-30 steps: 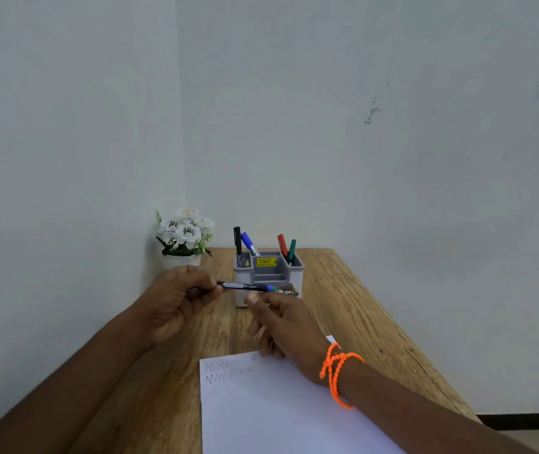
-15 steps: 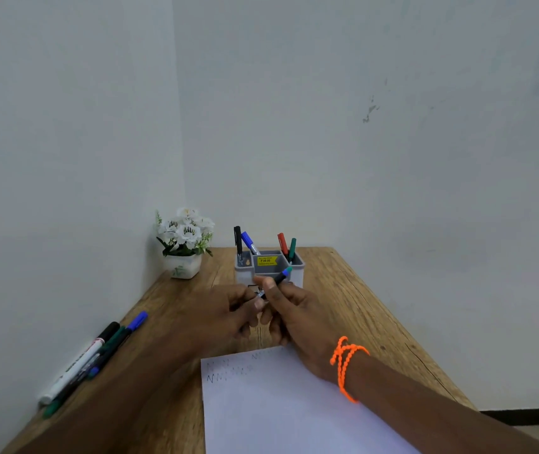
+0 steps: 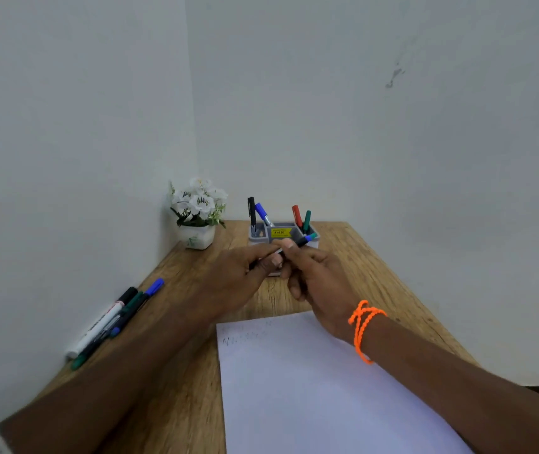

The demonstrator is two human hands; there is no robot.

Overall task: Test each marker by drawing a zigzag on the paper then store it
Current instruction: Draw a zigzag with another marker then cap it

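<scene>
In the head view, a wooden desk point(image 3: 369, 276) fills a corner between two white walls. At the upper left of the desk stands a pot of white flowers point(image 3: 198, 211); right of it, at the far edge, a grey organizer point(image 3: 314, 236) holds a black, a blue, a red and a green marker upright. A cluster of loose markers point(image 3: 116, 319) lies along the left wall.

Just in front of the organizer both hands meet on one dark marker point(image 3: 300, 242): the left hand point(image 3: 235, 276) grips its lower-left end, the right hand point(image 3: 315, 276), with an orange wrist cord point(image 3: 363, 326), pinches its middle. Its long axis rises from lower left to upper right, the blue-green tip pointing at the organizer's right side.

White paper point(image 3: 310, 388) with faint zigzags at its top left corner covers the near centre; bare wood stays free to its left and right.
</scene>
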